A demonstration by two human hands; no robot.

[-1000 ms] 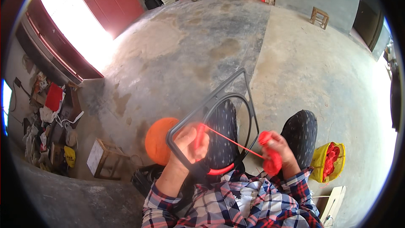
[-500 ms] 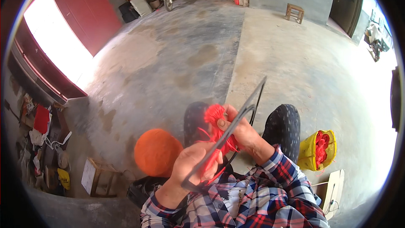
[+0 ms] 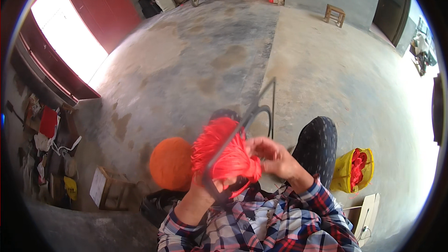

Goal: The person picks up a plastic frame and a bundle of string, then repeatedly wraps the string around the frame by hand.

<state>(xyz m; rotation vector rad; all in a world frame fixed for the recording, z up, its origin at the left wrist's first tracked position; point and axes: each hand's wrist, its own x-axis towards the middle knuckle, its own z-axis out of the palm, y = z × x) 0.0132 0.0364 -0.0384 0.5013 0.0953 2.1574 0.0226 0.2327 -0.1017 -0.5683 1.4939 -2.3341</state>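
Note:
A bundle of red strands [image 3: 224, 149], fanned out like a tassel, is in my left hand [image 3: 205, 191]. That hand closes round it from below, and most of its fingers are hidden by the strands. At the bundle's narrow, gathered end, my right hand [image 3: 275, 158] has its fingers apart and slightly bent, with the fingertips close against the strands. A dark, bent bar-like frame [image 3: 254, 110] crosses in front of the bundle, blurred. Loose red strands hang below it.
An orange ball-like round thing [image 3: 171, 164] is beside my left leg. A yellow bag [image 3: 344, 170] holding red bundles [image 3: 358, 168] stands right of my right knee [image 3: 317, 140]. Low wooden stools [image 3: 114, 189] [image 3: 335, 15] stand at the left and far right. Clutter [image 3: 49, 135] lines the left wall.
The red bundle has spread from a narrow bunch into a wide fan. My right hand has loosened from it and shifted slightly right and down. The dark frame has swung more upright.

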